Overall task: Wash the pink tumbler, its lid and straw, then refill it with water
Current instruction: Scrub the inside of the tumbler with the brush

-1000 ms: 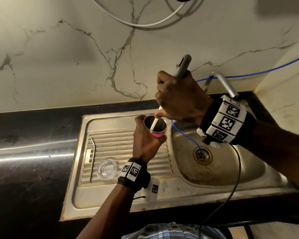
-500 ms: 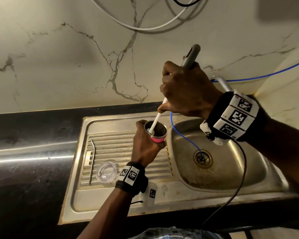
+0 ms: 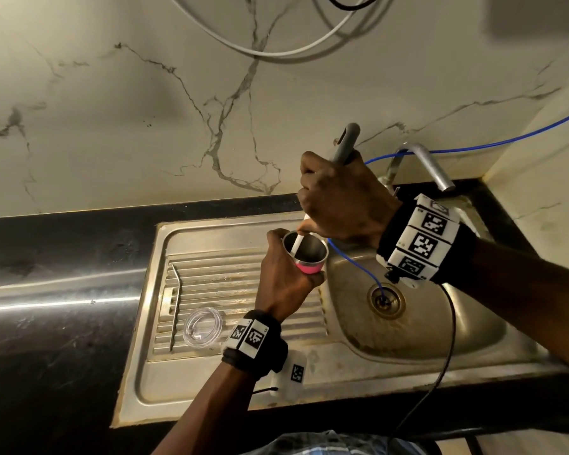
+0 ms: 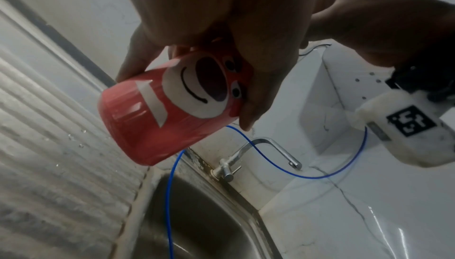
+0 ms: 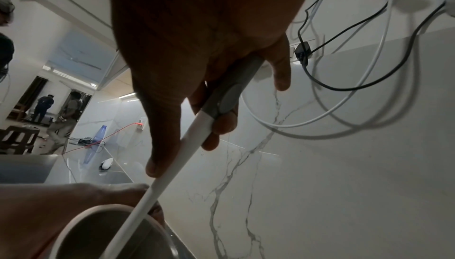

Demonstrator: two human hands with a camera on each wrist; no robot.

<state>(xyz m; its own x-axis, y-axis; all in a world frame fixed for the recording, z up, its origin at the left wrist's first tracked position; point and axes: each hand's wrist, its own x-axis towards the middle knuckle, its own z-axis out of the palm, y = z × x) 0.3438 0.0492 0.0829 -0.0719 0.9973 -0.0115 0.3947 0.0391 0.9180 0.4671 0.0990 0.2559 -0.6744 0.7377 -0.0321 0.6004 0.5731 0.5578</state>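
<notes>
My left hand (image 3: pixel 284 277) grips the pink tumbler (image 3: pixel 309 267) by its side and holds it above the edge between drainboard and basin. In the left wrist view the tumbler (image 4: pixel 169 111) shows a cartoon bear face and hangs tilted under my left hand (image 4: pixel 221 35). My right hand (image 3: pixel 339 195) grips a bottle brush (image 3: pixel 345 142) by its grey handle. Its white shaft (image 5: pixel 172 158) runs down into the tumbler's steel mouth (image 5: pixel 118 232), and the bristles are hidden inside. The clear lid (image 3: pixel 202 326) and the bent metal straw (image 3: pixel 176 303) lie on the drainboard.
The steel sink basin (image 3: pixel 440 323) with its drain (image 3: pixel 385 300) lies to the right. A tap (image 3: pixel 431 165) stands at the back, and a blue tube (image 3: pixel 355 264) runs into the drain. Black counter (image 3: pixel 46 290) extends left. White and black cables (image 5: pixel 344 80) hang on the marble wall.
The right hand pulled the brush up until its bristles showed at the tumbler's rim, then pushed it back down inside. The left hand kept holding the tumbler in place.
</notes>
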